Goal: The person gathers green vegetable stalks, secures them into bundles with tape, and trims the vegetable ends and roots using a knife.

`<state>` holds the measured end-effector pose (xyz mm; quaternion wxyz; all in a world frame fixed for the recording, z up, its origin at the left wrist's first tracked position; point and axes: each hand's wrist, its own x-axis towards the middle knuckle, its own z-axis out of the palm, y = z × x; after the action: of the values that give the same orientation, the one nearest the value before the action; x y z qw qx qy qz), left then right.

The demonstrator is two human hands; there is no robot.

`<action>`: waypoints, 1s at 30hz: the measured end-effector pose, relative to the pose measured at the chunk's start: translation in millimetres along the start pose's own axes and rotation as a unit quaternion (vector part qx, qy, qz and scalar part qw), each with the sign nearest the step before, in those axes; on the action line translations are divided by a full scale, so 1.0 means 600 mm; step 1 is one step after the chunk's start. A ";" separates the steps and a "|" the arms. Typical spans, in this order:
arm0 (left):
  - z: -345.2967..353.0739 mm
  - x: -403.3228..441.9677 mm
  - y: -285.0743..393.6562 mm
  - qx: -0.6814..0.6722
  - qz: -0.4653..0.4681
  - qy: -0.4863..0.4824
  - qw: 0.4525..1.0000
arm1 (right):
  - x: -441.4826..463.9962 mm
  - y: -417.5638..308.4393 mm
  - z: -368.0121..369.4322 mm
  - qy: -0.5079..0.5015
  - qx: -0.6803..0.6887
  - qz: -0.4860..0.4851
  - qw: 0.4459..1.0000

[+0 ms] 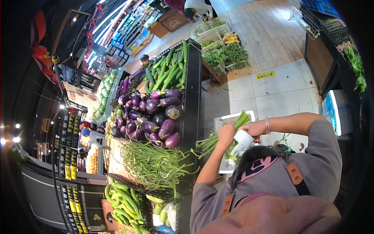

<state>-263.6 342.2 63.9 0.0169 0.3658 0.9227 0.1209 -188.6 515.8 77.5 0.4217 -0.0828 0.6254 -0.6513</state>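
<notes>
Eggplants (166, 127): well lit, sharp, small glossy highlights.
Strip lights (115, 20), above and left of the eggplants: white glare.
Lamps (16, 139), far left of the eggplants: blown out, haloed amid deep gloom.
Floor tiles (280, 97), right of the eggplants: bright, pale.
White roll (244, 137), below right of the eggplants: nearly washed out.
Outer rim around the eggplants: fisheye bending, black corners.

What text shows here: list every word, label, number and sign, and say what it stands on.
"小心地滑", as it appears: yellow floor sticker.
"天天新", repeated: black price signs; their yellow-backed numbers are too blurred to read reliably.
Pink print on the dark apron: folded and partly hidden, unreadable.
Mark on the brown counter: too small to read.
Packages on the far shelves: too small to read.
</notes>
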 end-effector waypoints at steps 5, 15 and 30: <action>0.095 -0.065 0.015 -0.001 0.078 -0.073 0.994 | 0.001 0.079 0.011 -0.066 0.173 0.094 0.978; 0.138 -0.177 0.122 -0.087 0.052 -0.127 0.987 | -0.015 0.155 0.061 -0.029 -0.424 -0.005 0.905; 0.167 -0.358 0.386 -0.189 -0.185 -0.133 0.955 | -0.097 0.117 0.146 0.063 -0.536 -0.419 0.730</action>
<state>61.0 380.2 9.1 0.2306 0.1921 0.9238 0.2376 -65.0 498.1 57.5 -0.0486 -0.5078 0.7977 -0.3217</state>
